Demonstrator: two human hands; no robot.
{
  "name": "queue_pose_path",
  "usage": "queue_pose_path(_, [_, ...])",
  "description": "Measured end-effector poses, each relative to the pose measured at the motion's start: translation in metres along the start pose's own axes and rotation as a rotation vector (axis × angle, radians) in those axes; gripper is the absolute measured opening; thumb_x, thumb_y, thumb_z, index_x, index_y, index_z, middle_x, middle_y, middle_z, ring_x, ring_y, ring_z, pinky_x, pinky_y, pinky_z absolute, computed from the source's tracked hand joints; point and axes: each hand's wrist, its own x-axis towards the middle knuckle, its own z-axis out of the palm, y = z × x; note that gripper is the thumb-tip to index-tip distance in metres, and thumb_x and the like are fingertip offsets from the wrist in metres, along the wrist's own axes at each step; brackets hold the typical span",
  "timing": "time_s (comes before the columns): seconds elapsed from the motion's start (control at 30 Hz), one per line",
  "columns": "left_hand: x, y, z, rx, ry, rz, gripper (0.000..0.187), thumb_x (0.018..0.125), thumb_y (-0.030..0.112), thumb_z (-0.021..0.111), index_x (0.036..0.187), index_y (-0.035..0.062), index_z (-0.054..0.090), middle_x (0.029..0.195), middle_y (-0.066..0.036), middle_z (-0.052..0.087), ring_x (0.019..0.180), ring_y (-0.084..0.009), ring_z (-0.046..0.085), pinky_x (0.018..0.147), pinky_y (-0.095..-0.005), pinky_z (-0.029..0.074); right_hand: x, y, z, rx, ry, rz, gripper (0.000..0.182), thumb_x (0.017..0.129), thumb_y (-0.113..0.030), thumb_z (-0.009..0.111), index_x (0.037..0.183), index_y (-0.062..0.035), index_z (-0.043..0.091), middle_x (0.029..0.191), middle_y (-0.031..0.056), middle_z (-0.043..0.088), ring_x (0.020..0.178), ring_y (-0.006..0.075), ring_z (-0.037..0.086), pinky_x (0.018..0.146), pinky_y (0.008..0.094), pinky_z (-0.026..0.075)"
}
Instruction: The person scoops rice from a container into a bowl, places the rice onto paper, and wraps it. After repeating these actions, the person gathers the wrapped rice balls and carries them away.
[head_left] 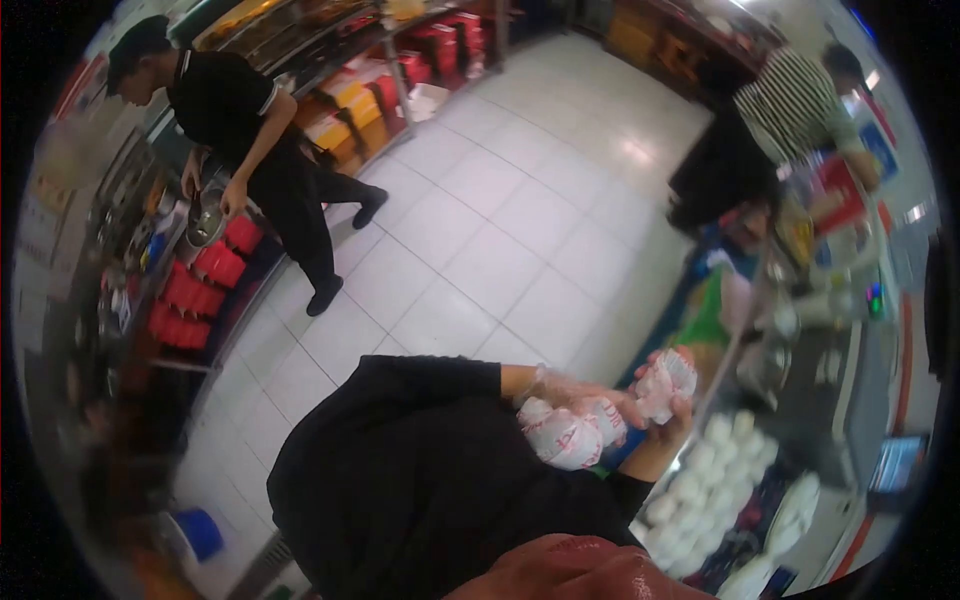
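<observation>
My left hand (597, 396), in a clear plastic glove, curls around white paper-wrapped bundles (563, 440) with red print, held close to my black top. Its fingers reach toward my right hand. Bare at the fingers, my right hand (672, 425) grips another paper-wrapped bundle (666, 384) of the same white and red paper. What the paper contains is hidden. Just beyond my right forearm, rows of white rounded pieces (708, 488) sit on the counter.
A person in black (235, 110) stands at the left counter with a metal bowl (205, 226) above red boxes (190, 290). Another person in a striped top (785, 105) leans over the right counter. A blue bucket (198, 535) stands on the tiled floor (470, 230), lower left.
</observation>
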Motion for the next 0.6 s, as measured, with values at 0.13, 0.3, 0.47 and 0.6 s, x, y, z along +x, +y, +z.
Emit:
queue_pose_path(0.13, [0.004,-0.001,0.028,-0.132,0.163,0.036,0.091,0.071,0.044,0.077,0.141,0.006,0.034,0.122,-0.011,0.055,0.114,-0.017,0.052,0.097,-0.033,0.043,-0.017,-0.024,-0.029,0.018,0.0,0.048,0.084,0.069,-0.028,0.075,0.137,-0.0063,0.033,0.114,0.0179,0.054,0.095,0.0311,0.062,0.071,0.0433,0.059])
queue_pose_path(0.3, [-0.016,0.028,0.057,-0.226,0.24,0.124,0.1,0.063,0.037,0.084,0.141,0.0038,0.032,0.125,-0.011,0.053,0.115,-0.0185,0.052,0.096,-0.0316,0.045,-0.039,-0.055,-0.025,-0.022,0.178,0.066,0.077,0.071,-0.028,0.072,0.135,-0.0065,0.036,0.109,0.0175,0.056,0.092,0.0309,0.062,0.068,0.0434,0.059])
queue_pose_path(0.47, [0.024,-0.004,0.072,-0.186,0.223,0.15,0.105,0.064,0.046,0.084,0.143,0.0041,0.029,0.123,-0.01,0.053,0.109,-0.0178,0.057,0.094,-0.0302,0.047,-0.072,-0.092,-0.088,-0.03,-0.236,0.131,0.071,0.069,-0.026,0.074,0.126,0.0033,0.043,0.106,0.0175,0.058,0.09,0.0277,0.063,0.064,0.0376,0.056])
queue_pose_path(0.6, [0.043,0.018,0.107,-0.065,0.258,0.114,0.106,0.062,0.044,0.085,0.142,0.0019,0.03,0.126,-0.01,0.051,0.11,-0.0186,0.056,0.093,-0.0304,0.048,-0.072,-0.151,-0.017,-0.107,-0.807,0.23,0.069,0.065,-0.024,0.077,0.119,0.008,0.049,0.115,0.0199,0.057,0.096,0.0276,0.06,0.073,0.0346,0.052])
